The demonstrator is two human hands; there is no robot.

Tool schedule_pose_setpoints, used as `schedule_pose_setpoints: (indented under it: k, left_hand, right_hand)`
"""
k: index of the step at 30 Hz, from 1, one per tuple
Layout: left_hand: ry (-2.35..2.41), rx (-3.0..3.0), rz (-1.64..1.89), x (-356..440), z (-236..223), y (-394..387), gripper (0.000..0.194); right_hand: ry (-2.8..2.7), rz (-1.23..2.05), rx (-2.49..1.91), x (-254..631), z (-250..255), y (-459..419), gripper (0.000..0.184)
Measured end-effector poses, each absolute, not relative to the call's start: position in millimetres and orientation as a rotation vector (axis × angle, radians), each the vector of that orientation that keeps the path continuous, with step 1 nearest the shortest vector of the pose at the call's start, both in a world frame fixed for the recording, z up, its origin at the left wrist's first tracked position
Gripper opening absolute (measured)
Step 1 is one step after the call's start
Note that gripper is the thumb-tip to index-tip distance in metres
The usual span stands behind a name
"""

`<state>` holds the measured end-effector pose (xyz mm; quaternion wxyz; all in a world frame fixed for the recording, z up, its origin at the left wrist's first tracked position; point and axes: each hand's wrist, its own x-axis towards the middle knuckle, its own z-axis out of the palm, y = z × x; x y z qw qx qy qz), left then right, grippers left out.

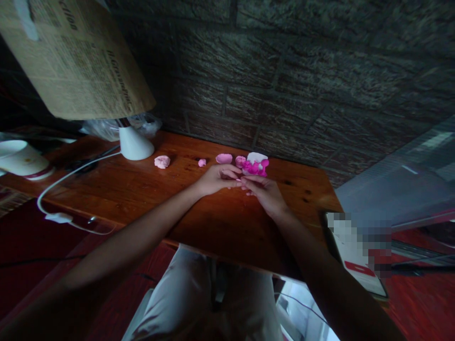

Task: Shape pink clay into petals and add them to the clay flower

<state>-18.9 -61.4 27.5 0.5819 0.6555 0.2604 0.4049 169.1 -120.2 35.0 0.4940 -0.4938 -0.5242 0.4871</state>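
Over the wooden table, my left hand (pixel 221 179) and my right hand (pixel 262 190) meet at the fingertips. Pinched between them is a small bit of pink modelling clay (pixel 239 180), mostly covered by the fingers. Just behind the hands lie a flat pink clay oval (pixel 223 158), a small pink clay lump (pixel 241 162) and a bright magenta piece with a wavy outline (pixel 256 166). A white piece (pixel 257 156) sits behind the magenta one. Further left are a tiny pink clay ball (pixel 202 162) and a larger pale pink lump (pixel 162 162).
A lamp with a newspaper-print shade (pixel 88 61) and white base (pixel 135 144) stands at the table's left, its white cord (pixel 59 182) hanging over the front edge. A paper cup (pixel 21 158) is at far left. A phone (pixel 355 255) is at right; a stone wall (pixel 284 85) rises behind.
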Motion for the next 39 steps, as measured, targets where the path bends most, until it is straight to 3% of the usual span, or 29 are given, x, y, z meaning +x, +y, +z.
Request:
schedule_pose_setpoints:
  k: [12,17,23,29,39]
  left_hand:
    - [0.586,1.537,0.948,-24,27,-60,0.039]
    - [0.536,1.612,0.926,-22,27,-60,0.048]
    - [0.763,1.932,1.126,-24,24,-55,0.032]
    - [0.773,2.286,0.941,-27,19,-52,0.008]
    - [0.654,1.666,0.981,-22,27,-57,0.024]
  right_hand:
    - [-1.328,1.219,-1.178,166,40,-124,0.032]
    - [-1.329,1.208,-1.168,167,41,-123,0.033]
    - [-1.145,1.17,-1.26,180,40,-116,0.032]
    - [-1.088,1.156,-1.263,182,38,-114,0.028]
    - [-1.113,1.147,-1.195,178,42,-116,0.026]
